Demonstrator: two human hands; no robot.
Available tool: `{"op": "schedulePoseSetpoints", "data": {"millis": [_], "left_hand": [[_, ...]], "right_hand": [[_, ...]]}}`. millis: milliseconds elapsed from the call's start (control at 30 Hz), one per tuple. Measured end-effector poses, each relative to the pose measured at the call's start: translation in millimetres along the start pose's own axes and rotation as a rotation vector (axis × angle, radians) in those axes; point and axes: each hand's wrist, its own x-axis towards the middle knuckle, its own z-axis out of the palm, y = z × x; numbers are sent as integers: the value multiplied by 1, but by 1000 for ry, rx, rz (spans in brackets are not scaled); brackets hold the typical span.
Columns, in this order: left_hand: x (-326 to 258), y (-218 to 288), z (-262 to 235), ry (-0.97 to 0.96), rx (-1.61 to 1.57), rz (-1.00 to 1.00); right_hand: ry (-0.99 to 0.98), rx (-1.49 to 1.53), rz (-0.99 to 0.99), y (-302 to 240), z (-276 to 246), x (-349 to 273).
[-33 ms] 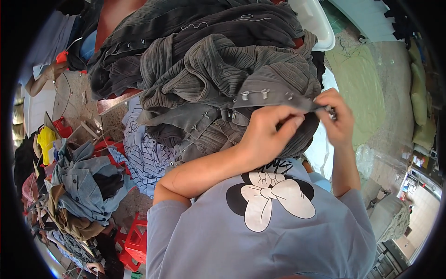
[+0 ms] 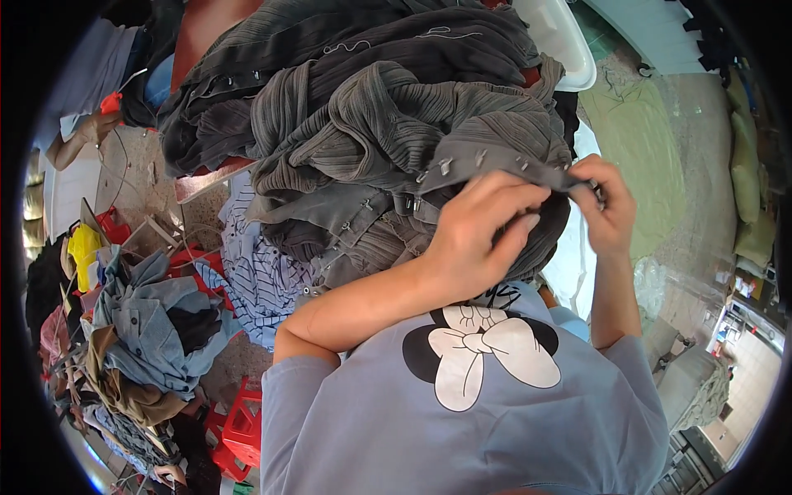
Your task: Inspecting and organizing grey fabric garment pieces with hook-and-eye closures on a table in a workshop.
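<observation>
A dark grey pleated garment (image 2: 495,136) lies bunched in front of me, with a flat band (image 2: 474,163) that carries several small metal fasteners. The band's right end is pinched in my right hand (image 2: 609,206), and a bit of metal shows between its fingers. Curled over the lower edge of the same band is my left hand (image 2: 487,231), its thumb standing a little off from the fingers. Where the left fingertips grip the cloth is partly hidden.
More dark garments (image 2: 388,49) are heaped beyond my hands, by a white plastic tub (image 2: 569,45). Left are a striped blue cloth (image 2: 260,268), piled denim (image 2: 144,313) and a red stool (image 2: 243,425). Another person's hand (image 2: 97,125) shows at far left.
My right hand has shifted slightly to the right with the band's end. My left fingers have moved up over the band, which is now bent and twisted more.
</observation>
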Motion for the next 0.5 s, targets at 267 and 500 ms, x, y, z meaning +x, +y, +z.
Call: {"op": "schedulePoseSetpoints", "data": {"millis": [267,500], "left_hand": [[18,2,-42,-41,701,10],[17,58,-151,-290,-303,-421]], "right_hand": [[245,346,-34,-2,-48,17],[-228,249,203,-6,-77,32]]}}
